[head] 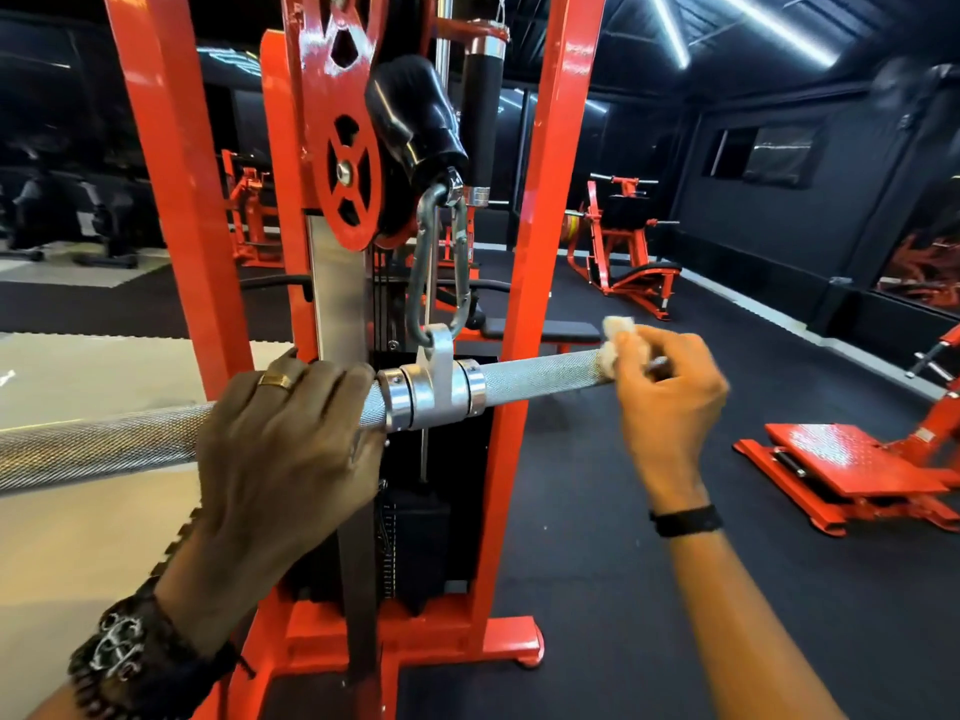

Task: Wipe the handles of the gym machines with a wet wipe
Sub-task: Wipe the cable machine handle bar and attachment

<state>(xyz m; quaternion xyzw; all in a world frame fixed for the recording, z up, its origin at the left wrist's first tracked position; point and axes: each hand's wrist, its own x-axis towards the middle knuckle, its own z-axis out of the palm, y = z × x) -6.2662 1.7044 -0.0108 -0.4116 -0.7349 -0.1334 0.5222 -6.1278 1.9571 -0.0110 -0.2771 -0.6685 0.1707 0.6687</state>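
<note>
On the cable machine's knurled bar, left hand grips beside the collar; right hand fingers pinch the wet wipe mid-wipe; next, stroke toward the bar's end

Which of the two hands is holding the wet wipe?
The right hand pinches the wet wipe against the knurled bar; the ringed left hand just grips the bar bare.

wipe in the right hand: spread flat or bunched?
Bunched. The wet wipe shows as a crumpled wad in the right hand, pressed on the bar.
</note>
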